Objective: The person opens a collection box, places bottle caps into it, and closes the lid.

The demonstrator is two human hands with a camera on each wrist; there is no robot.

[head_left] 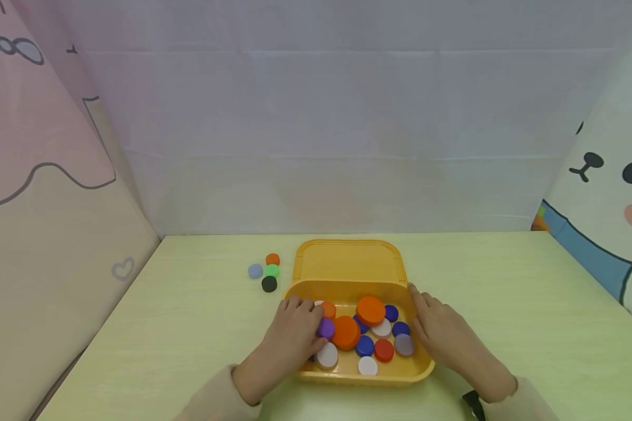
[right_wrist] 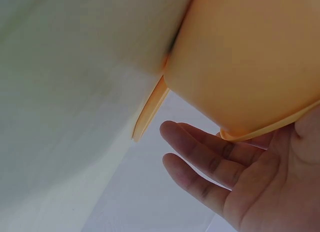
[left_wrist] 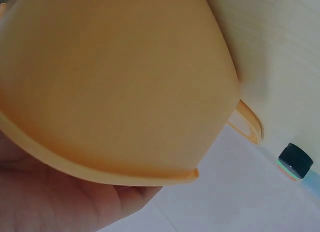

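Note:
A yellow plastic box (head_left: pixel 366 379) with its lid (head_left: pixel 350 261) laid back holds several round bottle caps. My left hand (head_left: pixel 292 330) reaches over the left rim into it. A purple cap (head_left: pixel 326 328) shows between the thumb and index finger; whether they pinch it is hidden. Close by are a large orange cap (head_left: pixel 346 332) and a white cap (head_left: pixel 327 355). At the right rim, my right hand (head_left: pixel 445 333) rests with fingers extended. The right wrist view shows those fingers (right_wrist: pixel 195 152) outside the box wall (right_wrist: pixel 250 56), while the thumb is hidden there.
Left of the lid, an orange cap (head_left: pixel 272 258), a pale blue cap (head_left: pixel 255 271), a green cap (head_left: pixel 271 270) and a black cap (head_left: pixel 269 284) lie together on the table (head_left: pixel 189 327). A printed cloth (head_left: pixel 347 117) hangs behind the table. A small dark object (head_left: pixel 473 403) sits beside the right sleeve.

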